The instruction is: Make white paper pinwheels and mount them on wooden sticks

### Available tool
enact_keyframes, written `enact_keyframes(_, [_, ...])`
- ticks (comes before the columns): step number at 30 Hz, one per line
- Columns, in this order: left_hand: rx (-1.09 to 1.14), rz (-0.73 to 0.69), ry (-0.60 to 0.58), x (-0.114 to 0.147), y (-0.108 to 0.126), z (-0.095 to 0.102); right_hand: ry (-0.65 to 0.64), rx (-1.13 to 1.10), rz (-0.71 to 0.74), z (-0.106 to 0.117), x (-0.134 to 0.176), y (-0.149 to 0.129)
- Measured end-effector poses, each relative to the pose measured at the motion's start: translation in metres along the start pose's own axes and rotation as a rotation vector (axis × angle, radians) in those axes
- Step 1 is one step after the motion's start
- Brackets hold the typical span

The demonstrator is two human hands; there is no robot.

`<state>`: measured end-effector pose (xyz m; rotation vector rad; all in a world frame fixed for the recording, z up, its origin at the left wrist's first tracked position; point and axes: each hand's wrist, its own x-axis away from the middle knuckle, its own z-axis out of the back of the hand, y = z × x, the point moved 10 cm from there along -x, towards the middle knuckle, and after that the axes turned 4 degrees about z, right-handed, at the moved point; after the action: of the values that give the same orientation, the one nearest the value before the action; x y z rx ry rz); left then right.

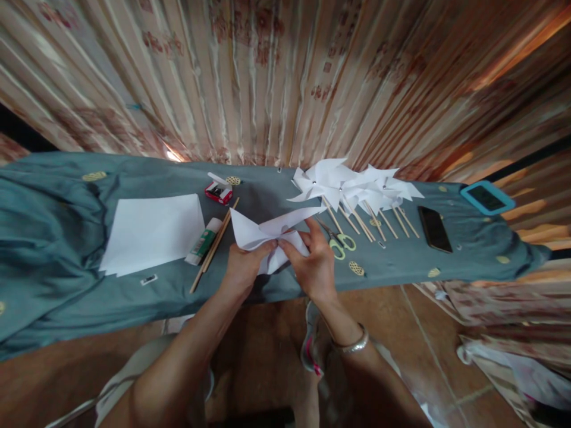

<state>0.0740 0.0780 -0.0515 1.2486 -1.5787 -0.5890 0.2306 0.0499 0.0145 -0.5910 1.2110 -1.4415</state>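
Note:
My left hand point(244, 265) and my right hand point(316, 259) both grip a white paper pinwheel head point(272, 233) above the near edge of the table. Both thumbs press at its middle, where folded points come together; the fingers beneath are partly hidden. Left of my hands lie thin wooden sticks point(215, 249) and a green and white glue stick point(204, 241). Scissors with pale green handles point(342, 242) rest just right of my right hand. Behind them, several finished white pinwheels point(330, 181) on sticks lie in a row.
White paper sheets point(154, 229) are stacked on the left. A small open red box point(218, 192) stands behind the sticks. On the right are a dark phone point(435, 229) and a blue-framed tablet point(488, 197). Grey-green cloth point(147, 309) covers the narrow table, with curtains point(267, 83) behind.

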Motion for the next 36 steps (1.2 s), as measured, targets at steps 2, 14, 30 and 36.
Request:
enact_keyframes(2, [0.005,0.014,-0.008,-0.001,-0.001,-0.001,0.014,-0.001,-0.001,0.001,0.000,0.000])
enact_keyframes(14, [-0.019,-0.018,-0.042,-0.002,0.006,-0.002,0.005,-0.181,-0.099,-0.004,-0.001,0.010])
enact_keyframes(30, [0.100,0.153,-0.070,0.002,-0.007,-0.008,-0.003,-0.212,-0.100,-0.005,-0.001,0.011])
enact_keyframes(36, [0.100,0.111,-0.073,0.001,-0.004,-0.008,0.004,-0.275,-0.159,-0.007,-0.001,0.016])
